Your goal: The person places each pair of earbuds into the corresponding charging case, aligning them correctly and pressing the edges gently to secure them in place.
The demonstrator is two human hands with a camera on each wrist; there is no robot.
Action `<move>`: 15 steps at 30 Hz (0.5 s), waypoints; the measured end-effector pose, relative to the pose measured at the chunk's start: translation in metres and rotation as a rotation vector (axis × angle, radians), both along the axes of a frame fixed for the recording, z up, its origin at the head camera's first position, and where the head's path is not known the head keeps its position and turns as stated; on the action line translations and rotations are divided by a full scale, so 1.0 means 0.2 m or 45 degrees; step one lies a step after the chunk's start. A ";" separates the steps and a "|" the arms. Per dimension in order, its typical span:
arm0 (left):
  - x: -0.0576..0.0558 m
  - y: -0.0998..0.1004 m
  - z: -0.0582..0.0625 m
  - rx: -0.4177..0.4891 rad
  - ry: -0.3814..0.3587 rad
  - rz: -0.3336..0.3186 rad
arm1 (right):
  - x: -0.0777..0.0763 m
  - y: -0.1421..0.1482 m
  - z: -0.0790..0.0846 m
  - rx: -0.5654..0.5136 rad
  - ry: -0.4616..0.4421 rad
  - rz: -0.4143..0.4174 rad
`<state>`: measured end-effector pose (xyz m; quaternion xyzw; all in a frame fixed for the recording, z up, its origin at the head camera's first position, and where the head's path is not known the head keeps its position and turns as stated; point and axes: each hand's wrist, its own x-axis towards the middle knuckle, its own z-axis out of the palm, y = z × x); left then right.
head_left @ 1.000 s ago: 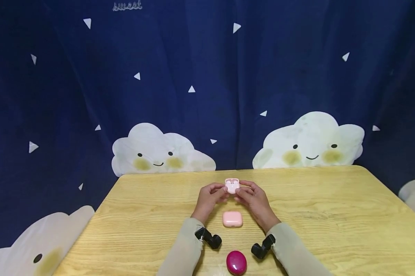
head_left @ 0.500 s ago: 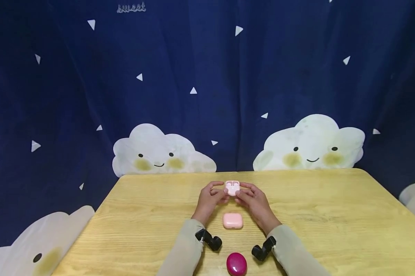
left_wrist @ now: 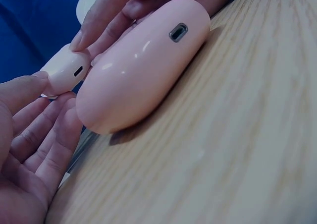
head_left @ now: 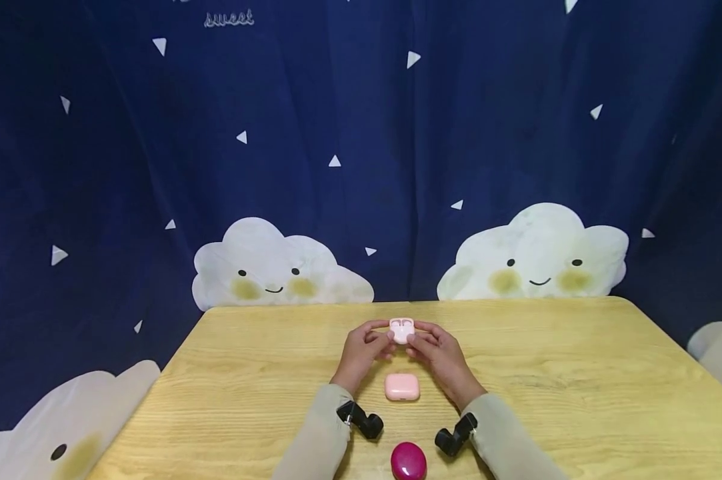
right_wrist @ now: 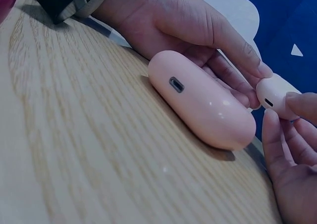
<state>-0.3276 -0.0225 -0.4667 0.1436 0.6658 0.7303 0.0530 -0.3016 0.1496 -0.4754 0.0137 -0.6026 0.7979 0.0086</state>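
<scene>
A small pale pink earbud case (head_left: 402, 331) is held up between both hands near the table's far side. Its top shows two rounded shapes that look like seated earbuds. My left hand (head_left: 358, 352) pinches its left side between thumb and fingers, and my right hand (head_left: 447, 361) pinches the right side. In the left wrist view, the case's (left_wrist: 67, 71) dark charging port faces the camera. A larger pink earbud case (head_left: 402, 387) lies closed on the table between the forearms, its port (right_wrist: 176, 84) visible in the right wrist view.
A glossy magenta oval case (head_left: 409, 461) lies nearer the front, between the sleeves. Black wrist cameras (head_left: 361, 420) are strapped on both cuffs. The wooden table (head_left: 265, 373) ends at a dark blue curtain (head_left: 313, 100) printed with clouds.
The whole head view shifts slightly, with the scene sitting a little lower. Both hands keep their pinch on the small earbud case, with little visible movement.
</scene>
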 end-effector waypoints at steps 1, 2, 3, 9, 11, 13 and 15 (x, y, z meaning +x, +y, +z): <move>0.01 0.00 0.01 -0.006 0.008 -0.003 | 0.00 0.00 0.00 -0.004 0.000 -0.006; 0.02 0.00 0.02 -0.013 0.019 -0.001 | -0.01 0.00 0.00 -0.010 0.004 -0.011; 0.02 0.00 0.04 -0.020 0.032 0.003 | -0.01 -0.01 0.00 -0.014 0.010 -0.015; 0.04 0.00 0.05 -0.037 0.025 0.010 | -0.01 -0.01 -0.01 -0.010 -0.011 -0.022; 0.05 0.00 0.04 -0.034 0.017 0.005 | 0.00 0.00 -0.01 -0.004 -0.019 -0.017; 0.05 0.00 0.04 -0.030 0.016 0.003 | 0.01 0.00 -0.01 0.003 -0.015 -0.013; 0.05 0.00 0.04 -0.028 0.021 0.005 | 0.02 0.00 -0.01 -0.001 -0.002 -0.006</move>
